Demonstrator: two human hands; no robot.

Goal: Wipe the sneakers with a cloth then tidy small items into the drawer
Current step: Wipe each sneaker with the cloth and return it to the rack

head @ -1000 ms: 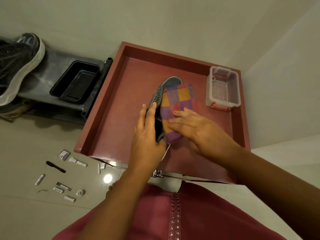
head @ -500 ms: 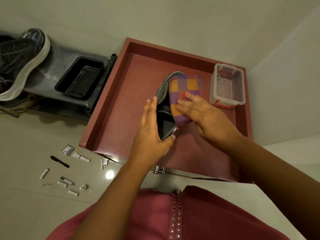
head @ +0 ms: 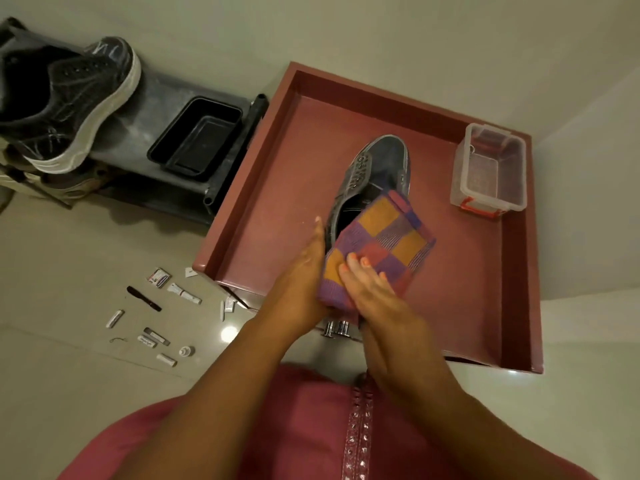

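Note:
A dark grey sneaker [head: 379, 168] lies in the open red-brown drawer [head: 277, 202], toe pointing away from me. A checked orange-and-purple cloth [head: 388, 237] covers its heel half. My right hand [head: 375, 296] presses flat on the cloth's near end, fingers straight. My left hand [head: 301, 278] holds the sneaker's left side at the heel, its thumb hidden under the cloth. Several small items [head: 152, 317], tubes, sachets and a black stick, lie scattered on the floor left of the drawer.
A clear plastic box with red clips [head: 491, 168] stands in the drawer's far right corner. To the left, a grey rack [head: 152, 95] carries a black tray [head: 197, 136] and a black white-soled sneaker [head: 65, 98]. Metal drawer knobs [head: 336, 329] show beneath my wrists.
My right hand has slid the cloth from the toe back toward the heel, uncovering the sneaker's toe. My left hand stays at the heel.

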